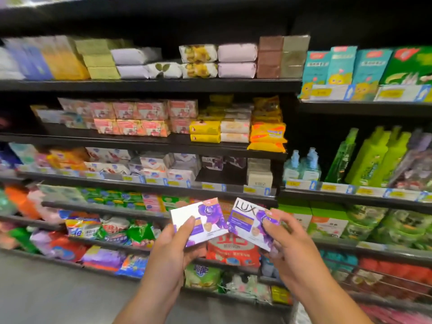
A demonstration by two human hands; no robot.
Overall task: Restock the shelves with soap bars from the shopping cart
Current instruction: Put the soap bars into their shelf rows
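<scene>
My left hand (174,244) grips a white and purple soap box (205,216), thumb across its front. My right hand (286,239) grips a second white and purple soap box (245,218) marked LUX, its thumb on the purple flower print. Both boxes are held side by side, tilted, in front of the lower shelves. On the third shelf (210,185) stand a few matching purple boxes (223,162) at the back, with a dark gap in front of them. The shopping cart (385,288) shows only as wire bars at the lower right.
Shelves full of soap packs run across the view. Beige boxes (259,174) stand right of the gap, white and red packs (163,167) left of it. Green bottles (374,157) fill the right bay. Detergent bags (231,249) sit on the lower shelves behind my hands.
</scene>
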